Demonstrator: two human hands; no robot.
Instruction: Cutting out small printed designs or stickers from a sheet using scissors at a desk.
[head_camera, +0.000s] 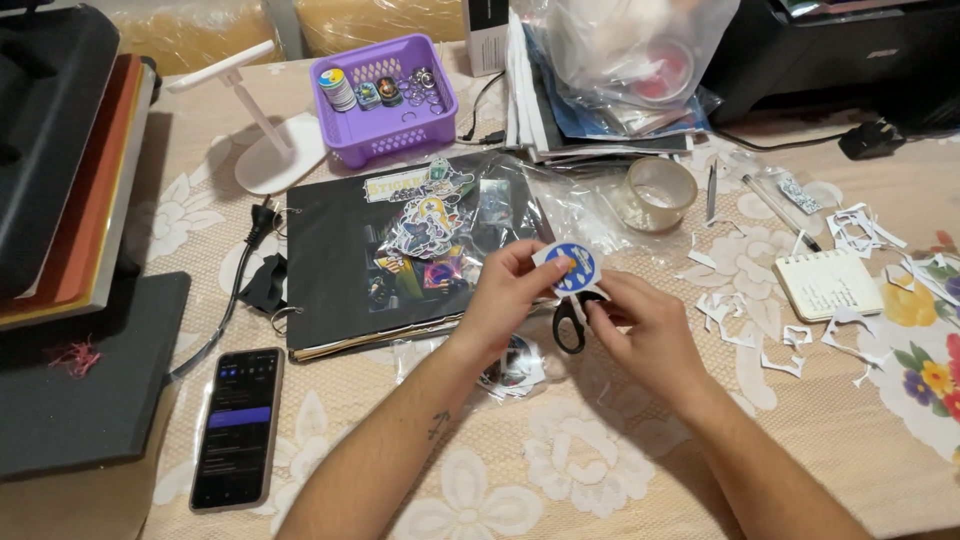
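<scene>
My left hand (510, 290) pinches the round blue-and-white paper sticker (574, 265) by its left edge, fingers narrow, thumb on its face. The sticker stands above the bench (480, 480), just in front of the black ring-bound album (340, 270). Directly below it hang the black-handled scissors (570, 322), their loops pointing down toward me. My right hand (645, 325) sits just right of both, fingers closed on the scissors and touching the sticker's lower edge.
</scene>
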